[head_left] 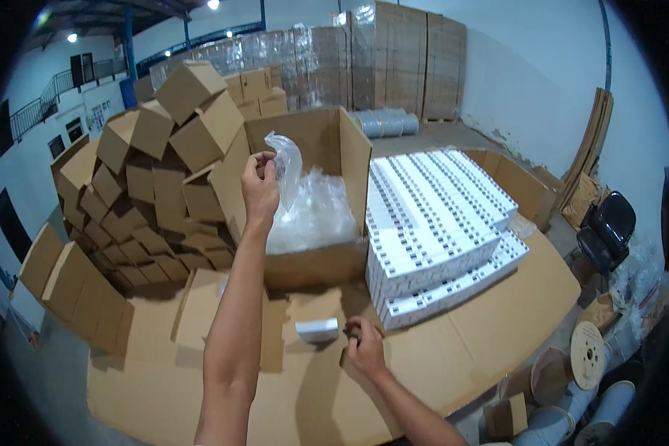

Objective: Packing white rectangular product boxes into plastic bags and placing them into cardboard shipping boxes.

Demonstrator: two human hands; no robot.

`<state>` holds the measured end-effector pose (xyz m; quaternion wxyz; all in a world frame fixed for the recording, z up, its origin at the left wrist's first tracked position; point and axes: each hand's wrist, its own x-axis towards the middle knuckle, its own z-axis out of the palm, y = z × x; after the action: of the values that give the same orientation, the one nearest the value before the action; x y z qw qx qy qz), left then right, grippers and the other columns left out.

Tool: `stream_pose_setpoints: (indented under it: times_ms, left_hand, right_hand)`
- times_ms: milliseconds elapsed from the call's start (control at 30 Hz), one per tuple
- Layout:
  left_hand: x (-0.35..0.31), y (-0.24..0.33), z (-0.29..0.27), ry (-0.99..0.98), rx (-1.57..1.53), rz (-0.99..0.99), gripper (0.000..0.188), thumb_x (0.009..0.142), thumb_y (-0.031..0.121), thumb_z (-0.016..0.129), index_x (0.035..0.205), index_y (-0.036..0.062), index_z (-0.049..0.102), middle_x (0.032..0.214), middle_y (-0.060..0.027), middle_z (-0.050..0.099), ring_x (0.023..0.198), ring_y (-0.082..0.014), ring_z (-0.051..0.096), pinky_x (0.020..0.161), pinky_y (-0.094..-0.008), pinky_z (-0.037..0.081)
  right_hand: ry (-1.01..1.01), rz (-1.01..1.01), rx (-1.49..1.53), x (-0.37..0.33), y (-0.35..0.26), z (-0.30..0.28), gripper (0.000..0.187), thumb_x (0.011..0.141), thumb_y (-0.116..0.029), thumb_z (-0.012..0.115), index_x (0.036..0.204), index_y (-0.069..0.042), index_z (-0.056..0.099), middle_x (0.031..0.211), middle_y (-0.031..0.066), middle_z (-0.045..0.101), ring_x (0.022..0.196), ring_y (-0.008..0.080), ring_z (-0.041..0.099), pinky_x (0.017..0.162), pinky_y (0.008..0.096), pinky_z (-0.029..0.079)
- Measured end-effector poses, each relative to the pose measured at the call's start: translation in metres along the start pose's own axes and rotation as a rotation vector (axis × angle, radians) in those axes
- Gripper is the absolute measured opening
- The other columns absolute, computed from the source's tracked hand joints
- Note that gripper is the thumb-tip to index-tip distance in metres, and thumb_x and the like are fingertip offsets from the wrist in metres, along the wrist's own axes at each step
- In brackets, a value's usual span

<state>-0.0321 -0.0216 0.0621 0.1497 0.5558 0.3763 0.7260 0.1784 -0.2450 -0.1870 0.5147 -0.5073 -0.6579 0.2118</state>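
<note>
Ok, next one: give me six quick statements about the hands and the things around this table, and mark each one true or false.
1. The left hand holds a clear plastic bag. True.
2. The right hand is inside the open cardboard box. False: it is by the table, just right of the small white box.
3. More clear plastic lies in the open cardboard box. True.
4. The stack of white boxes is left of the open cardboard box. False: it is on the right.
5. Brown boxes are heaped at the left. True.
6. The chair is red. False: it is black.
</note>
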Motion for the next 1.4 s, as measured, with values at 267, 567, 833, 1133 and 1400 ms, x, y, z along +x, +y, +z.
stream_pose_setpoints:
  times_ms: [267, 567, 833, 1133, 1400]
  left_hand:
    - [-0.207, 0.085, -0.055, -0.103, -0.049, -0.298, 0.012, 0.101, 0.008, 0.054, 0.11, 0.0008, 0.059, 0.098, -0.0028, 0.06, 0.089, -0.0099, 0.055, 0.077, -0.0266, 0.047]
    - [-0.359, 0.061, -0.099, -0.435, 0.144, -0.53, 0.013, 0.1, 0.007, 0.054, 0.11, -0.0007, 0.058, 0.097, -0.0091, 0.063, 0.084, -0.0173, 0.063, 0.077, -0.0302, 0.051]
    - [-0.355, 0.038, -0.099, -0.44, 0.096, -0.49, 0.015, 0.096, 0.003, 0.059, 0.11, -0.0012, 0.058, 0.096, -0.0099, 0.066, 0.083, -0.014, 0.064, 0.075, -0.0288, 0.053]
    - [-0.34, 0.029, -0.122, -0.358, 0.001, -0.658, 0.014, 0.096, -0.001, 0.06, 0.11, -0.0014, 0.058, 0.096, -0.0038, 0.062, 0.081, -0.0079, 0.058, 0.072, -0.0223, 0.05]
    - [-0.321, 0.05, -0.133, -0.358, -0.109, -0.83, 0.021, 0.093, -0.008, 0.062, 0.112, -0.0024, 0.058, 0.103, -0.0058, 0.062, 0.096, -0.0112, 0.062, 0.084, -0.0246, 0.053]
  right_hand:
    - [0.067, 0.179, 0.233, -0.006, 0.018, -0.005, 0.02, 0.092, 0.004, 0.046, 0.109, 0.002, 0.057, 0.101, 0.012, 0.068, 0.092, 0.0203, 0.069, 0.08, 0.0333, 0.055]
    - [-0.293, 0.185, 0.591, -0.017, -0.026, -0.028, 0.025, 0.092, -0.017, 0.064, 0.11, -0.001, 0.06, 0.095, 0.005, 0.065, 0.082, 0.0085, 0.06, 0.075, 0.0255, 0.05]
    - [-0.391, 0.253, 0.372, -0.012, -0.033, -0.035, 0.036, 0.085, -0.007, 0.074, 0.116, -0.001, 0.056, 0.087, 0.004, 0.068, 0.076, 0.0074, 0.058, 0.066, 0.0251, 0.048]
    - [-0.498, 0.447, 0.467, -0.003, -0.015, -0.049, 0.011, 0.093, -0.001, 0.063, 0.102, -0.003, 0.057, 0.072, -0.0028, 0.061, 0.063, 0.0023, 0.052, 0.055, 0.0206, 0.039]
    - [-0.494, 0.443, 0.583, 0.001, -0.015, -0.056, 0.011, 0.096, -0.008, 0.064, 0.1, -0.005, 0.054, 0.073, -0.0035, 0.059, 0.064, 0.002, 0.048, 0.054, 0.0214, 0.035]
